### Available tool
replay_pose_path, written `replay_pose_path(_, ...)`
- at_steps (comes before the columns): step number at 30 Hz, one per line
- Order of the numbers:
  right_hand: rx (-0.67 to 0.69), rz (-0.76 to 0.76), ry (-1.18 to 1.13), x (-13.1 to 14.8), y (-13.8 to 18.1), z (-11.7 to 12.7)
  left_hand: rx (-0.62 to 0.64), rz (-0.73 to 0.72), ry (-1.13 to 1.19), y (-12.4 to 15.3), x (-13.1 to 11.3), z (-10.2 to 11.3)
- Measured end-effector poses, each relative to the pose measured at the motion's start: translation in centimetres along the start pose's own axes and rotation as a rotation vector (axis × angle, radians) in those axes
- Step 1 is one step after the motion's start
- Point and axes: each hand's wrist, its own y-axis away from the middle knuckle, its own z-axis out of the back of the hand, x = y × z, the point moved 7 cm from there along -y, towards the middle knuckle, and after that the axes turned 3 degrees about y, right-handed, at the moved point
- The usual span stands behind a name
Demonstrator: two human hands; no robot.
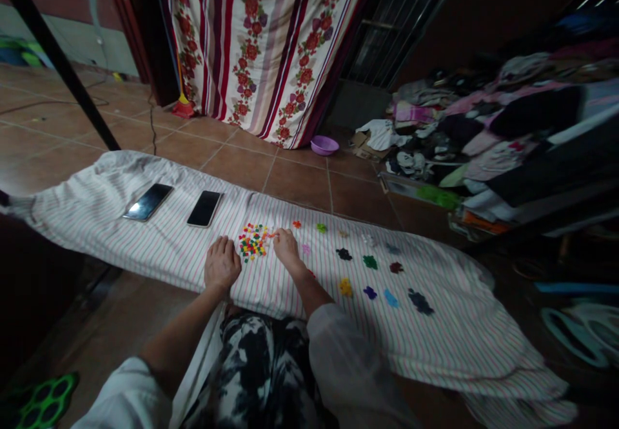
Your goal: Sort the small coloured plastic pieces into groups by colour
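Observation:
My left hand lies flat on a striped cloth, just left of a pile of mixed small coloured pieces in red, yellow, green, orange and white. At the pile's right edge is my right hand, its fingers closed in a pinch; whatever is between the fingertips is too small to name. To its right lie small heaps sorted by colour, among them an orange heap, a light green heap, a pink heap, a black heap and a yellow heap. Red pieces show partly behind my right wrist.
Two phones, a larger one and a smaller one, lie on the cloth at left. Beyond stand a floral curtain, a purple basin and a red broom. Clothes are heaped at right.

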Motion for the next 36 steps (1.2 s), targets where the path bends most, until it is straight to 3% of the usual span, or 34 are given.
replay_pose_path(5,-0.005,-0.038,-0.016,-0.3,0.2,0.1,0.001,-0.001,-0.002,0.0,-0.1,0.1)
replay_pose_path(19,-0.122,0.039,-0.216,-1.7,0.6,1.5,0.017,-0.01,0.004,0.0,-0.2,0.3)
replay_pose_path(36,-0.216,-0.072,-0.209,-9.4,1.7,5.5,0.002,-0.026,-0.021,0.0,-0.4,0.5)
